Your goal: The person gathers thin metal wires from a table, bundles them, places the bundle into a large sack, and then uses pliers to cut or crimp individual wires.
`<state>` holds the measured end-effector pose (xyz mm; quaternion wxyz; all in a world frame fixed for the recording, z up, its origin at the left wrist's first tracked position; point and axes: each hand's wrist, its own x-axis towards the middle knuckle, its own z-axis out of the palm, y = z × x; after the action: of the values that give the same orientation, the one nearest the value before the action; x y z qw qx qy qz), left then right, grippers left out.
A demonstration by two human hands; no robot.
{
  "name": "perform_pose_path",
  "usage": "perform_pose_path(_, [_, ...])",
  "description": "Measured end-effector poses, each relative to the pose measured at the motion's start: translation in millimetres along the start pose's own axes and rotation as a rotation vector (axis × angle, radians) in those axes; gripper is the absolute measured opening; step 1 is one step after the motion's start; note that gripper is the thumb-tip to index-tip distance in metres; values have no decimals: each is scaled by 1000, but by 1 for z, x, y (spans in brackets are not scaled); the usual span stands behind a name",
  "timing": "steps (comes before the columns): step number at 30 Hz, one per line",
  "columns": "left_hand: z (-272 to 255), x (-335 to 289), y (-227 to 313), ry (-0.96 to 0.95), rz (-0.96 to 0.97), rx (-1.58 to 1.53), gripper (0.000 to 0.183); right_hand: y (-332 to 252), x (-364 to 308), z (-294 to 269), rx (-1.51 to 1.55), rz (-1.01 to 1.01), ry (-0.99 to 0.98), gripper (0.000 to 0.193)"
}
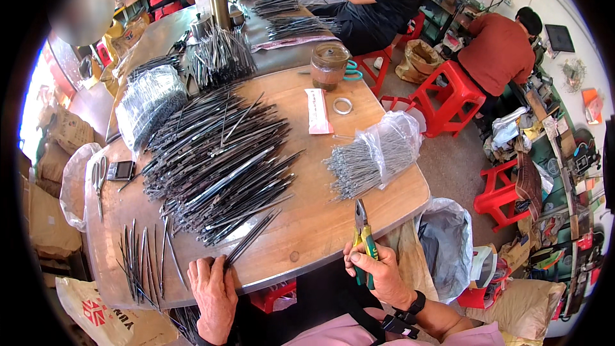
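My left hand (212,289) rests at the table's near edge. Its thumb and forefinger close on the near ends of a few thin black metal rods (255,236), which slant away over the tabletop. In my right hand (383,274) are combination pliers (362,229) with yellow and green handles, their jaws pointing away from me. Beyond my left hand lies a large heap of black rods (218,154). A smaller spread of dark rods (142,263) sits to its left, some reaching over the edge.
A plastic-wrapped bundle of grey wires (368,157) lies at the table's right. Farther back are a tape roll (342,106), a lidded jar (328,67) and a thermos (219,3). Scissors (98,176) lie left. A lined bin (446,243) stands right. Several people sit beyond.
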<state>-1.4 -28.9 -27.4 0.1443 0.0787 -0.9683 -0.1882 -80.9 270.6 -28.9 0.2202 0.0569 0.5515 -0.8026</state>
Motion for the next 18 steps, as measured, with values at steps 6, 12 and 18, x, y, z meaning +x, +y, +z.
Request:
perform_pose_path(6, [-4,-1,1,-6,9,13,30,-5,0,-1,47,37,-19,6])
perform_pose_path(12, [-4,5,9,-14,-63,23,37,-38,6,1,-18,-192,-121,12])
perform_pose_path(18, [-7,1,-12,4,-8,-61,18,-76,40,-9,-796,-573,91,6])
